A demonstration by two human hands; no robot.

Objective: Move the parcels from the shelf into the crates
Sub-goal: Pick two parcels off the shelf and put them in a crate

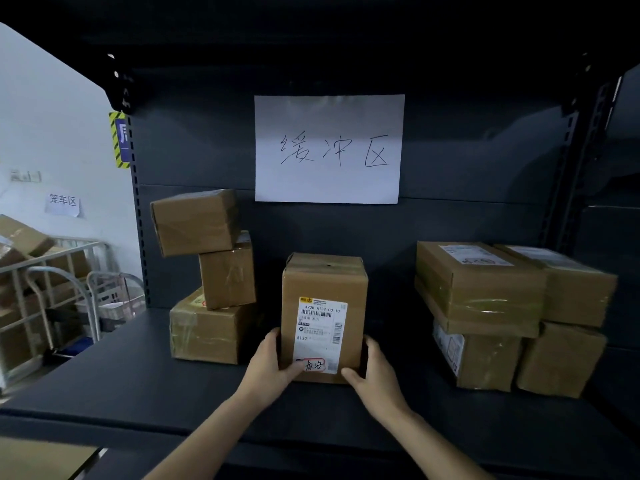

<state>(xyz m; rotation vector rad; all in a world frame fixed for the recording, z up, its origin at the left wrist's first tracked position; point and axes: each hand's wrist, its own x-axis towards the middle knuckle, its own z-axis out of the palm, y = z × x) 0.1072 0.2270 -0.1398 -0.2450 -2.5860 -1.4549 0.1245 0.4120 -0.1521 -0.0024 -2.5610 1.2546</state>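
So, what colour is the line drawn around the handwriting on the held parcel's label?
Red, on the white label of the middle parcel; head view.

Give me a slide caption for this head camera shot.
The left hand and right hand grip a labelled parcel on a shelf, between a left stack and a right stack of boxes.

The centre parcel is brown cardboard; its white label bears black barcodes, a yellow top strip and a red-ringed mark. The shelf seems dark grey, and the white sheet at upper centre carries 3 black handwritten characters. Upper left, a blue sign has yellow-and-black striped edging.
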